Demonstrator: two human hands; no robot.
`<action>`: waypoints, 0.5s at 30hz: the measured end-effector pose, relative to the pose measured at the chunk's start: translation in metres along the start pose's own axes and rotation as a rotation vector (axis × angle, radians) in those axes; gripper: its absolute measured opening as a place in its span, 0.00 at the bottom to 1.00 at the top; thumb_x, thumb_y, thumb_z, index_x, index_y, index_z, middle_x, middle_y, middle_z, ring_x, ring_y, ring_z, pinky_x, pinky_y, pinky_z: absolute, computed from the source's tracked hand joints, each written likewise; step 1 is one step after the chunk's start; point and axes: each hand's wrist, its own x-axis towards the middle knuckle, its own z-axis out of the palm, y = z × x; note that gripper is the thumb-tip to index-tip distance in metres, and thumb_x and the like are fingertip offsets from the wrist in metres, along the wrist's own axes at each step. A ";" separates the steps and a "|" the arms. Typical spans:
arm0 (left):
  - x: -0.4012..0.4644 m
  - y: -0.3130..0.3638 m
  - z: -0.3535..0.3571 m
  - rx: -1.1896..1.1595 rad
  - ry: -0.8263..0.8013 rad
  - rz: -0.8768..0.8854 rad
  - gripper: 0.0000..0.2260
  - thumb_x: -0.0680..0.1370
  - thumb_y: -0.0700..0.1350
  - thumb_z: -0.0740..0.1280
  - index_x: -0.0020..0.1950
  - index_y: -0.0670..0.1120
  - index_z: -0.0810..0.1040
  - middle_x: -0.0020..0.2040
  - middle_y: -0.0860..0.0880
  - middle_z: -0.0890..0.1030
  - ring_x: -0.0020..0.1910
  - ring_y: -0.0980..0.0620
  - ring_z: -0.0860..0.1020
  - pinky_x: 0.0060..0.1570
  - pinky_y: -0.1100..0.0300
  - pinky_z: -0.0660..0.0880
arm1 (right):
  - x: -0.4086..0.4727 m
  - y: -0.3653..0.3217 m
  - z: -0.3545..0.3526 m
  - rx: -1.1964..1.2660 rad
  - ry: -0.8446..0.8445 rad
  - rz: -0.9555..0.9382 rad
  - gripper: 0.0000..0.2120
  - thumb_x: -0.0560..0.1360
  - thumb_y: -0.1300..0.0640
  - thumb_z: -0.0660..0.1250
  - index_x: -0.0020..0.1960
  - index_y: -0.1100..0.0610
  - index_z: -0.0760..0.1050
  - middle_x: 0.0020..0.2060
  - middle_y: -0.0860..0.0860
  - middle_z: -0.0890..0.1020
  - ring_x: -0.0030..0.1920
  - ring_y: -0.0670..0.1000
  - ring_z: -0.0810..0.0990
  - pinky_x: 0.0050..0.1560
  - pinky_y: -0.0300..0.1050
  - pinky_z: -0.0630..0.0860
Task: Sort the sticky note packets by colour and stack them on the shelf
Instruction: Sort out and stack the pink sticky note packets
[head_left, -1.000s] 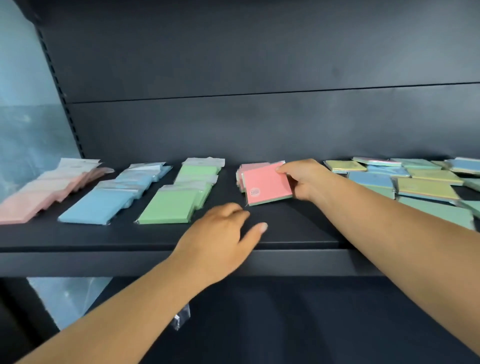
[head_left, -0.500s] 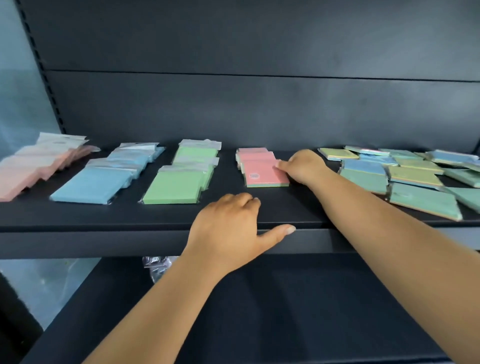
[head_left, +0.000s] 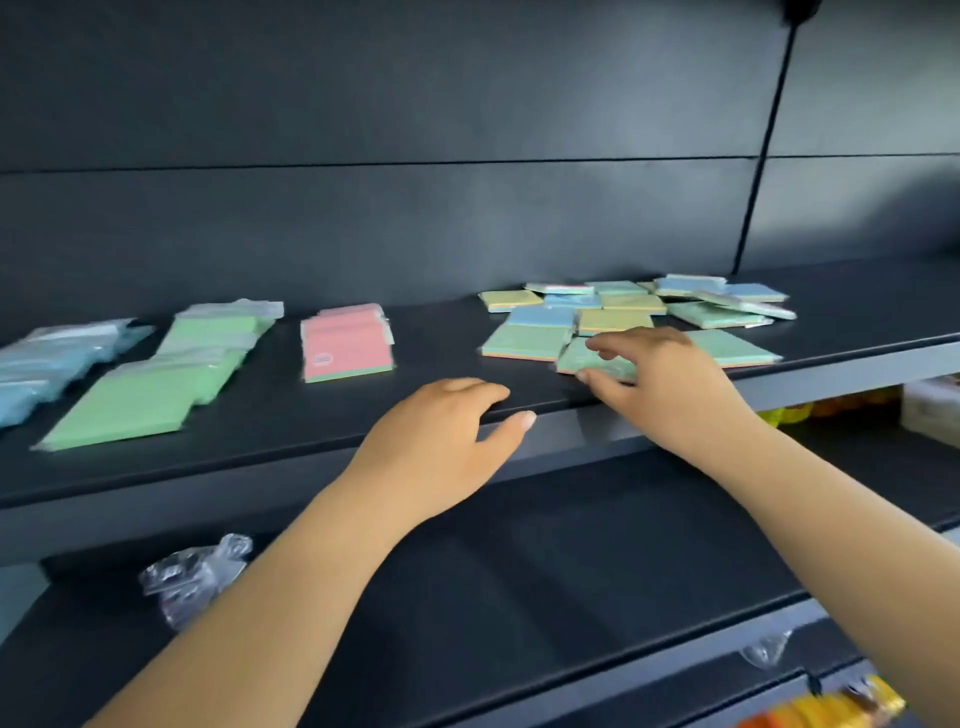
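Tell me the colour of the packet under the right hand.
Pale green packet, under the right hand; head view, slightly blurred.

Dark shelf (head_left: 291, 415) carries blurred blue, green, pink, perhaps mixed packets (head_left: 623, 312).

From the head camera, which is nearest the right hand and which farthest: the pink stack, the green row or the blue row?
Measured from the right hand:
1. Pink stack, just to its left, mid-shelf.
2. Green row, further left.
3. Blue row, at the far left edge.

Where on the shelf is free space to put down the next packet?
Bare shelf lies between the pink stack and the unsorted pile, and along the front edge by the left hand. It is crowded around the right hand gripping a green packet.
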 end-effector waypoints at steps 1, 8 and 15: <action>0.008 0.015 0.007 0.008 -0.004 0.011 0.21 0.79 0.58 0.54 0.69 0.52 0.68 0.68 0.59 0.70 0.67 0.58 0.66 0.61 0.63 0.64 | -0.003 0.016 -0.007 0.013 0.005 0.014 0.18 0.76 0.50 0.64 0.64 0.54 0.74 0.59 0.51 0.79 0.63 0.53 0.70 0.57 0.40 0.64; 0.072 0.119 0.056 0.052 0.073 0.009 0.19 0.79 0.55 0.55 0.63 0.46 0.74 0.63 0.53 0.74 0.64 0.54 0.68 0.59 0.62 0.62 | -0.006 0.139 -0.056 0.074 -0.035 0.112 0.17 0.77 0.48 0.62 0.61 0.55 0.76 0.58 0.50 0.80 0.59 0.52 0.74 0.56 0.42 0.69; 0.120 0.194 0.088 0.051 0.092 0.027 0.21 0.80 0.55 0.54 0.70 0.48 0.68 0.69 0.54 0.69 0.69 0.56 0.63 0.60 0.66 0.57 | 0.019 0.233 -0.064 0.175 -0.113 0.199 0.16 0.77 0.48 0.61 0.54 0.58 0.79 0.51 0.53 0.81 0.53 0.54 0.77 0.51 0.45 0.72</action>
